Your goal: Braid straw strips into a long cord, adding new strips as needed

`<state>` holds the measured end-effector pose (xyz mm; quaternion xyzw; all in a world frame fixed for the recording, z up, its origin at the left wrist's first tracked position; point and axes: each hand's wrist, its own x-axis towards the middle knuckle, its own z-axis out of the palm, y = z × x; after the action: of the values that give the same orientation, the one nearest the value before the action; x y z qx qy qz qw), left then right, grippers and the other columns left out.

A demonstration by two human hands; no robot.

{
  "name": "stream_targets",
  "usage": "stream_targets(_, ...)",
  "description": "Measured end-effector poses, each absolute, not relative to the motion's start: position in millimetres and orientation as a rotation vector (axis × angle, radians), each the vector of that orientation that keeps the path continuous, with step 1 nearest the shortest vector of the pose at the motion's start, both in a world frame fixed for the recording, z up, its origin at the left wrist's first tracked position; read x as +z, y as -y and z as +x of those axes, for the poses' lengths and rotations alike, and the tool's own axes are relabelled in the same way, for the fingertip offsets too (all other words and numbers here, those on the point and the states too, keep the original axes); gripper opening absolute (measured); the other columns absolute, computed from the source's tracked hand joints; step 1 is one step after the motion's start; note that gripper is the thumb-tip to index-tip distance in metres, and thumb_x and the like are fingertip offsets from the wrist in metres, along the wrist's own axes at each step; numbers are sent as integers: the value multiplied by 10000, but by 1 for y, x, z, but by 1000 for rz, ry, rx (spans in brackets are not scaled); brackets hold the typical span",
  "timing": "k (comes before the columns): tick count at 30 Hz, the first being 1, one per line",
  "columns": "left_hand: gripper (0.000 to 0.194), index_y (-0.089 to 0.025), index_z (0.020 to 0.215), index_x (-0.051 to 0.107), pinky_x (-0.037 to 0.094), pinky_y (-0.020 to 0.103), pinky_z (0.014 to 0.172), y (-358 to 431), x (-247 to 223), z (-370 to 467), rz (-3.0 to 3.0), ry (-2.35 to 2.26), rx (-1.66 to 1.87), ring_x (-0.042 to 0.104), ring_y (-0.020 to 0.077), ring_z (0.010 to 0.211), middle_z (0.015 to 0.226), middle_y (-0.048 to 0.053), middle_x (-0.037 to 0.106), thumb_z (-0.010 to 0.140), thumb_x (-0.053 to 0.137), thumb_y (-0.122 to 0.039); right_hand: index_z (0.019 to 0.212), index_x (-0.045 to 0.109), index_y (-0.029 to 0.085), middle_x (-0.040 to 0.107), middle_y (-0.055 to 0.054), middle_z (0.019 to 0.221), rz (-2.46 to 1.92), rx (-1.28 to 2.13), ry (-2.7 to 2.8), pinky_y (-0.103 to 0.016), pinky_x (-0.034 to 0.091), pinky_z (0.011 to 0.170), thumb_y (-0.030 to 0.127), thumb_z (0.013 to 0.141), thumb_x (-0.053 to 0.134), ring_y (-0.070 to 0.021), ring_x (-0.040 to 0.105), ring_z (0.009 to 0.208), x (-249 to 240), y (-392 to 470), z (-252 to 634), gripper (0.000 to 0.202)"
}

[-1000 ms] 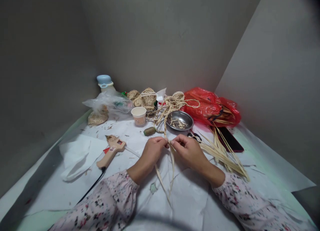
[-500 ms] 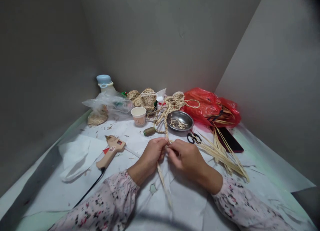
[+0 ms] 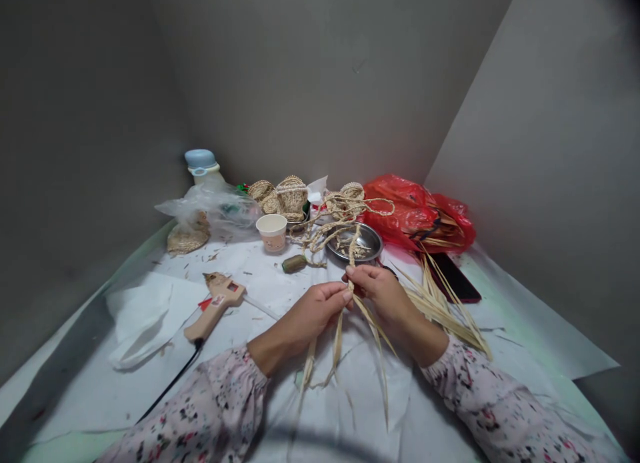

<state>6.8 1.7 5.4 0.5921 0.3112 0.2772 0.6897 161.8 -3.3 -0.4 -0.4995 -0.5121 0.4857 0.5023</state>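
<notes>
Both hands meet on a pale straw braid [image 3: 353, 251] in the middle of the table. My left hand [image 3: 324, 304] pinches the lower end of the braid, where loose straw strands [image 3: 374, 333] fan out and hang down. Just above it, my right hand [image 3: 377, 286] grips the braid between thumb and fingers. From there the braid runs up past a steel bowl [image 3: 373, 239] holding straw scraps, joining a tangle of braided cord [image 3: 323, 236]. A pair of black-handled scissors [image 3: 389, 271] is mostly hidden behind my right hand.
A glue gun [image 3: 215, 309] with its cord lies left. Behind are a paper cup [image 3: 272, 233], a green thread spool [image 3: 295, 263], a blue-lidded bottle [image 3: 201, 164], a clear plastic bag [image 3: 215, 206] and woven straw pieces [image 3: 291, 197]. Right are straw strips [image 3: 440, 309], a phone [image 3: 457, 279] and a red bag [image 3: 405, 209].
My right hand has risen higher on the braid, and my left hand now pinches just below it. The braid has swung right over the bowl, and more loose strands hang in view.
</notes>
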Motion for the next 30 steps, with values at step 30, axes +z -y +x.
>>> stream_targets(30,242,-160,722,548,338,235,593,-14,-13,8,1486,-889,819,449,130,614,653,-4,546,817,505,-379,781,654,180,608,19,579,-1428,864,1653,-240,398,521,258,810,529,-121,539,497,-4,6,160,150)
